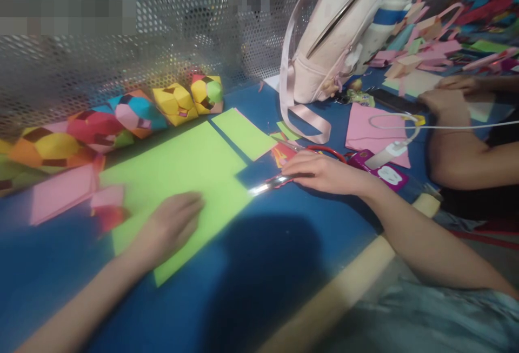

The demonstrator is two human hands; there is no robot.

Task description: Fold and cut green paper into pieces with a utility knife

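Observation:
My left hand [172, 226] lies on a large sheet of lime-green paper [178, 158], its fingers extended over the sheet and smeared by motion. Closed around a slim, shiny silver metal tool [270, 184] is my right hand [318, 172]. The tool's front end meets the sheet's right edge; its rear part is hidden under my fingers. Just behind that hand rest scissors with red handles [328, 151]. A smaller lime-green piece [243, 132] lies beyond the large sheet, separated by a strip of blue table [162, 320].
Folded paper balls [174, 103] line the back by a perforated metal screen [182, 23]. Pink paper [65, 193] lies left. A pale backpack [330, 39], bottle [381, 23], pink sheets [377, 131] and a purple device with a white cable [381, 172] stand right, near another person's arms [454, 142].

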